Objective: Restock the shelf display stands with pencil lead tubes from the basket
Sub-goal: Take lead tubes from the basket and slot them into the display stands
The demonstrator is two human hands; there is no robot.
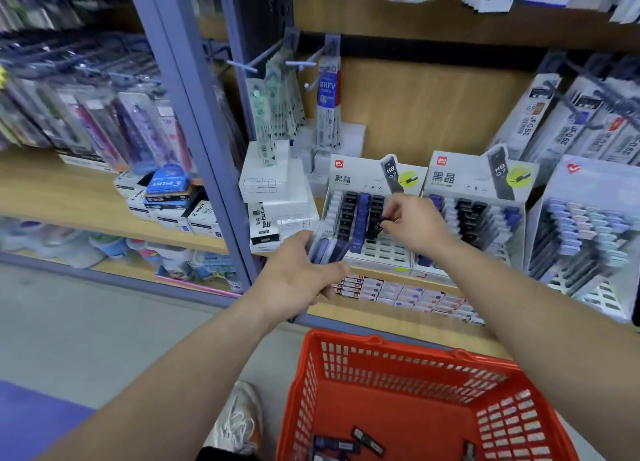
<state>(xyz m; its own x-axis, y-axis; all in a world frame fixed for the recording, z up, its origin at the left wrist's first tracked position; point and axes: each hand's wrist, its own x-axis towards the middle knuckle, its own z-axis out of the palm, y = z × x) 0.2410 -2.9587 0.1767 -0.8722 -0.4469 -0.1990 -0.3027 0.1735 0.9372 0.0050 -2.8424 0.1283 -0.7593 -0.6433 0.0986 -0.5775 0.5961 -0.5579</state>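
Slotting a black tube [378, 223] into the stand [384, 251], right hand [417, 225] pinching it; left hand [298, 274] grips spares [328, 249]; basket [398, 369] nearly empty, slots remain.

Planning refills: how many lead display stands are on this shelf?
3: first stand behind the right hand, second stand just right of it, third stand at the far right; others may be hidden.

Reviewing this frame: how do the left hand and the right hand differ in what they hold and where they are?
The left hand grips a bundle of several purple and dark tubes; the right hand pinches one black tube in its fingertips. The left hand sits lower, at the display stand's front left corner; the right hand is higher, over its slots. Both work at the same stand, above the red basket.
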